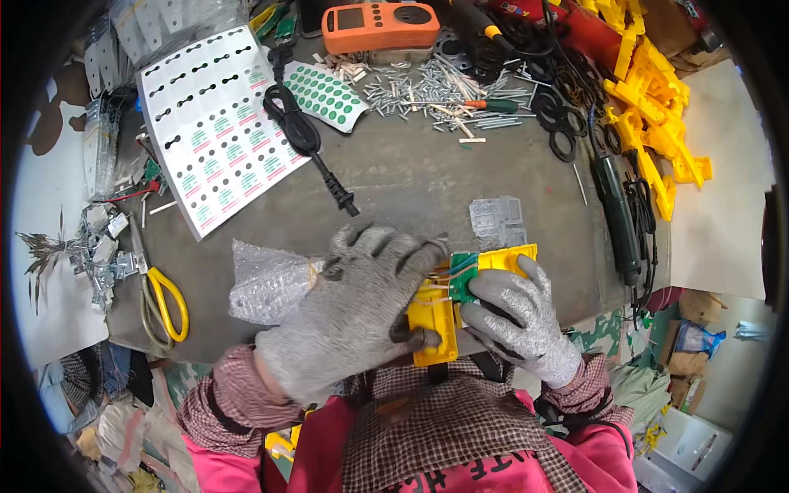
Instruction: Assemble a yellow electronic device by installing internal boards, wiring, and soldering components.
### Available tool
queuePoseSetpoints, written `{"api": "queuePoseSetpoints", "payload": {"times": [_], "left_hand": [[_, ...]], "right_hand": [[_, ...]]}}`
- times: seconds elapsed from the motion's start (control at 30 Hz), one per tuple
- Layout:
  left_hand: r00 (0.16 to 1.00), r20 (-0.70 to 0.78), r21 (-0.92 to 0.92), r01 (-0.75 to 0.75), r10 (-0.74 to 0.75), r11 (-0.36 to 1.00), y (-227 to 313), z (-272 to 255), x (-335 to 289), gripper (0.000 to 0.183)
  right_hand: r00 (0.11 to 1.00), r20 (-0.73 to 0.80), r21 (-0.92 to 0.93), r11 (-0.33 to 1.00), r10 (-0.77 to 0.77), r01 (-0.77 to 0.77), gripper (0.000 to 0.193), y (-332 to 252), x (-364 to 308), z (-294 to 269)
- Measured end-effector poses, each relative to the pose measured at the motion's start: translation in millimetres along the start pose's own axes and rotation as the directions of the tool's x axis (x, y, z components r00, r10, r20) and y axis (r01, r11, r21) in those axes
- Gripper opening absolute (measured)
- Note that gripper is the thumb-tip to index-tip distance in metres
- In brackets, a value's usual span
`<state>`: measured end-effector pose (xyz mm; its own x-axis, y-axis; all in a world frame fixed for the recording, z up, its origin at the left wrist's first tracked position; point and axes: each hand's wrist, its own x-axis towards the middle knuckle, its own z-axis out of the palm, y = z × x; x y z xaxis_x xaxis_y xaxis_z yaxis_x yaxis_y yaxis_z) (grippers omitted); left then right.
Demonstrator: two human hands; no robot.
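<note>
Both my hands wear grey work gloves and meet at the table's front edge. My left hand [349, 308] is closed on a yellow plastic housing [434, 324], its thumb along the lower part and its fingers reaching over the top. A small green circuit board [463, 276] with thin wires lies against the upper yellow part. From the other side, my right hand [522, 316] grips the same housing, fingers curled at the board's edge. Its fingertips are partly hidden. Beyond the housing lies a flat grey moulded plastic piece [497, 222]. Beside my left hand rests a clear bubble-wrap bag [271, 283].
A sticker sheet [218, 131], black power cord [300, 123] and orange multimeter [380, 27] lie at the back. Loose screws [436, 90] are heaped there. Yellow-handled scissors [167, 304] sit left. To the right are a dark soldering iron [612, 214], black scissors [561, 135] and yellow plastic parts [657, 107].
</note>
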<state>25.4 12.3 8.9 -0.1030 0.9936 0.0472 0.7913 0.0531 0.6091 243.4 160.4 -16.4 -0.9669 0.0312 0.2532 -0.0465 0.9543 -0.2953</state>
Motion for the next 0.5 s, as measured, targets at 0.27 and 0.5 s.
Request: {"api": "queuePoseSetpoints", "payload": {"times": [0.27,0.5], "left_hand": [[0.98,-0.201,-0.168,-0.019,-0.015,0.986,-9.3,13.6,-6.0,0.07],[0.977,-0.21,0.007,-0.032,0.032,0.999,-10.3,20.0,-6.1,0.071]], "right_hand": [[0.999,-0.043,0.201,0.979,0.032,-0.022,0.029,-5.0,17.3,-4.4],[0.999,-0.024,0.212,0.977,0.027,-0.022,0.026,-10.3,17.5,-7.6]]}}
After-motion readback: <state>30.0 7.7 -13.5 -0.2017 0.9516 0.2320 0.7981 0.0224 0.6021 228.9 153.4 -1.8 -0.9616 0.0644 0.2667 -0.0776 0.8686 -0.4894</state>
